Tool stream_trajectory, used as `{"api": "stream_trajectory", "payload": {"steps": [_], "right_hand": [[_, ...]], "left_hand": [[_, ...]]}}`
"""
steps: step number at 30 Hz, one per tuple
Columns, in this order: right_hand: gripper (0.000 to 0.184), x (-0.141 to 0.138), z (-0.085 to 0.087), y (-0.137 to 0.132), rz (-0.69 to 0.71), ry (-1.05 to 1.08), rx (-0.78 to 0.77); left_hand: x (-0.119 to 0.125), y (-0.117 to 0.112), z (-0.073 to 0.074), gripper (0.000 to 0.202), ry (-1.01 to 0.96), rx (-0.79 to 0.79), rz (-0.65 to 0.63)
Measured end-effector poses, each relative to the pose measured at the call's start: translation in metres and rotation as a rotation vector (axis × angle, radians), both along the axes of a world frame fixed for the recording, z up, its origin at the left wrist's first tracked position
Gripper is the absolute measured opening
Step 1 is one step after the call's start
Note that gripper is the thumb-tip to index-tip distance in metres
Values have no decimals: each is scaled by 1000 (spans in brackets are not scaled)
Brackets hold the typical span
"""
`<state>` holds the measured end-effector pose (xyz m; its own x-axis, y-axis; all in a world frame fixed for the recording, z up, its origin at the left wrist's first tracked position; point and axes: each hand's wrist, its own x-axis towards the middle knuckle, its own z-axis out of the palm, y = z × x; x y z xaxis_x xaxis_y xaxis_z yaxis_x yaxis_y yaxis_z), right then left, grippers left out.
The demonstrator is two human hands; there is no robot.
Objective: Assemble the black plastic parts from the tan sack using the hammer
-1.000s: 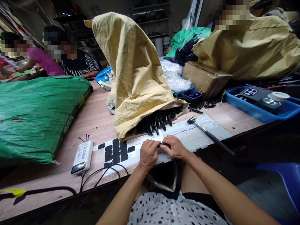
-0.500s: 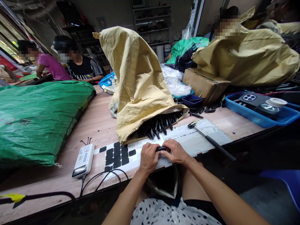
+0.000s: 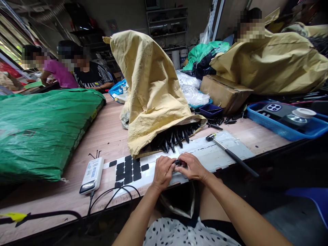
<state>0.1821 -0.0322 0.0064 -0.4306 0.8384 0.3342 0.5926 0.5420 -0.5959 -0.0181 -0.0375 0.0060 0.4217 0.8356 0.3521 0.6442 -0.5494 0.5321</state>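
Note:
My left hand (image 3: 163,171) and my right hand (image 3: 192,166) meet at the table's front edge, fingers closed on one small black pen-like piece (image 3: 176,162). Fingers cover most of it, so its exact kind is unclear. Just beyond them, similar black pen-like pieces (image 3: 170,139) stick out of the mouth of a tall tan sack (image 3: 151,85). Left of my hands, a white sheet carries several rounded black squares (image 3: 128,169). To the right, a hammer (image 3: 228,152) with a black handle rests on a grey board (image 3: 241,147).
A white power bank (image 3: 92,174) with a cable and a bulging green sack (image 3: 43,133) occupy the left. At right are a blue tray (image 3: 271,126) holding a phone, a cardboard box (image 3: 222,92) and another tan sack (image 3: 271,65). Other people sit across the table.
My fingers have drawn slightly closer together, and less of the black piece shows between them. The surrounding things stay in place.

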Motion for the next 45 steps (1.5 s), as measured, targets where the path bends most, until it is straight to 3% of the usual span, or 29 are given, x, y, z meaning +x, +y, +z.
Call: {"api": "stream_trajectory", "payload": {"steps": [13, 19, 30, 45], "right_hand": [[17, 2, -7, 3, -15, -8, -7], [13, 1, -2, 0, -10, 20, -39], [22, 1, -1, -1, 10, -28, -36], [23, -1, 0, -3, 18, -102, 29]], "left_hand": [[-1, 0, 2, 32, -62, -115, -18], [-2, 1, 2, 23, -81, -111, 7], [-1, 2, 0, 35, -44, -128, 4], [0, 3, 1, 36, 33, -102, -23]]}}
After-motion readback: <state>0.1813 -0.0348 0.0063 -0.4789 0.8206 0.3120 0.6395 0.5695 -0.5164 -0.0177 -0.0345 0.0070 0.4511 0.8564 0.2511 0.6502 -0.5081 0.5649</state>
